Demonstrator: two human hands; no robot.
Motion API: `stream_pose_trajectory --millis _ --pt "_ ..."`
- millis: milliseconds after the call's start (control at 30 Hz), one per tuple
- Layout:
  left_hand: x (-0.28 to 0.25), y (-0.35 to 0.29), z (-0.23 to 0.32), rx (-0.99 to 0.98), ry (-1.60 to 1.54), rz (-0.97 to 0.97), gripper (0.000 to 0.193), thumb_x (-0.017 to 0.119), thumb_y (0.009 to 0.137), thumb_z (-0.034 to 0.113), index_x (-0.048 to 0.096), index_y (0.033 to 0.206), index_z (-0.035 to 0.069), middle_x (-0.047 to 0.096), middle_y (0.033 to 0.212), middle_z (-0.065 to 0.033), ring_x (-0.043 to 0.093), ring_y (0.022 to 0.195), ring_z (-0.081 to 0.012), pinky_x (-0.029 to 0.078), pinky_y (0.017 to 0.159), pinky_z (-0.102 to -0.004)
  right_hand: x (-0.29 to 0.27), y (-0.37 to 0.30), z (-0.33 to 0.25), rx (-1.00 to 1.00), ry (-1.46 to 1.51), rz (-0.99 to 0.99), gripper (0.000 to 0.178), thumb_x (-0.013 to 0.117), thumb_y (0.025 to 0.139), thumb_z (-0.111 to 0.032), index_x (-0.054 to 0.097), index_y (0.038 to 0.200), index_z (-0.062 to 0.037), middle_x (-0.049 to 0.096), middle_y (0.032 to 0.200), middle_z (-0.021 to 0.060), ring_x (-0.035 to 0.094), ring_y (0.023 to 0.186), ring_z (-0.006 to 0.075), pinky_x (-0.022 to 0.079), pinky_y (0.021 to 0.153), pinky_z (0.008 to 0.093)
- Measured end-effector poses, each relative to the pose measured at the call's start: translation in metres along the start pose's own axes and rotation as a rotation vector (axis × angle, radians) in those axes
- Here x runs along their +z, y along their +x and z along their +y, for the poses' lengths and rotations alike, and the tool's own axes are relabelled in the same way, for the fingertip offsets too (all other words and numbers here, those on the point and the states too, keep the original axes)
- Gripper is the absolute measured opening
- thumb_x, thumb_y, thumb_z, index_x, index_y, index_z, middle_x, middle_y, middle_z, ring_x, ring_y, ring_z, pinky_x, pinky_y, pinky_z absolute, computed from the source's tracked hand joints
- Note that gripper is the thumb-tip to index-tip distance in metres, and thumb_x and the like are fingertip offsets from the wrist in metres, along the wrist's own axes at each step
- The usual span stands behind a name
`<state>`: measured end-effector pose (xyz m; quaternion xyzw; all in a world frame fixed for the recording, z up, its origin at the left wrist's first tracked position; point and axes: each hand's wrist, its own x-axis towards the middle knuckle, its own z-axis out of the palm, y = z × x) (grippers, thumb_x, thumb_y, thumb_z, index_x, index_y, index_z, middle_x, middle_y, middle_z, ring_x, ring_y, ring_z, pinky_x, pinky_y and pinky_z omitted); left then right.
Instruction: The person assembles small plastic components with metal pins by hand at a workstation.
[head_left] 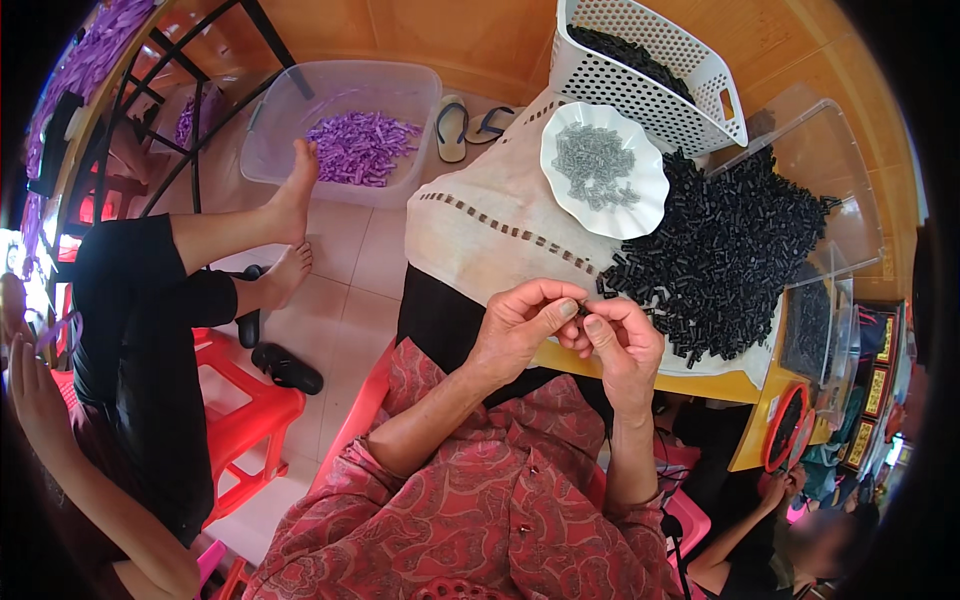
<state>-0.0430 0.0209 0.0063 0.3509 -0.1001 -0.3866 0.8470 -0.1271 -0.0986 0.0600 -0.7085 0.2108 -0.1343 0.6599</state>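
Note:
My left hand [525, 322] and my right hand [622, 350] meet at the near edge of the table, thumbs and fingertips pinched together. Between them is a small black piece [583, 311], mostly covered by the fingertips, so its exact shape is hard to make out. Just beyond my right hand spreads a large heap of short black plastic pieces [715, 255]. A white scalloped dish [648, 208] stands against the heap's far left side, holding many small clear-grey pieces [595, 160].
Behind the dish stands a white perforated basket [655, 85] with more black pieces. A pale cloth [480, 225] covers the table. On the floor, a clear tub [262, 140] holds purple pieces [365, 148]. A person's bare feet [292, 200] and a red stool [245, 385] are at left.

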Motion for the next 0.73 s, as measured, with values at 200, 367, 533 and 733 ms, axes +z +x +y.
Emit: stream_pose_trajectory --millis 200,367,533,733 --pt "0.000 0.000 0.000 0.004 0.027 -0.019 0.021 0.050 0.097 0.006 0.061 0.113 -0.002 0.063 0.081 -0.0045 0.058 0.073 -0.0100 0.050 0.070 -0.0243 0.000 -0.002 0.000 -0.024 0.000 0.015 0.013 0.061 0.091 -0.005 0.061 0.102 0.0016 0.063 0.080 0.0035 0.059 0.069 0.0080 0.049 0.064 0.0202" --pt "0.000 -0.001 0.001 0.014 0.010 -0.047 0.022 0.049 0.098 0.006 0.060 0.114 -0.003 0.063 0.082 -0.0054 0.058 0.075 -0.0108 0.050 0.072 -0.0252 0.000 -0.004 0.001 -0.044 0.012 0.009 0.015 0.055 0.095 -0.008 0.061 0.104 0.0025 0.062 0.083 0.0044 0.058 0.071 0.0084 0.048 0.064 0.0209" --pt "0.004 -0.003 0.000 0.035 0.039 -0.039 0.022 0.049 0.097 0.004 0.060 0.115 -0.003 0.063 0.083 -0.0056 0.059 0.076 -0.0111 0.050 0.073 -0.0254 -0.003 -0.006 0.000 -0.061 0.045 0.006 0.018 0.051 0.098 -0.011 0.060 0.105 0.0031 0.060 0.085 0.0048 0.057 0.072 0.0088 0.047 0.064 0.0212" --pt "0.004 -0.005 -0.001 0.059 0.080 -0.060 0.021 0.053 0.096 0.006 0.061 0.114 -0.001 0.065 0.084 -0.0047 0.060 0.075 -0.0091 0.051 0.073 -0.0227 -0.004 -0.010 0.001 -0.094 0.028 -0.005 0.017 0.052 0.097 -0.009 0.060 0.106 0.0031 0.059 0.091 0.0051 0.058 0.073 0.0094 0.048 0.066 0.0219"
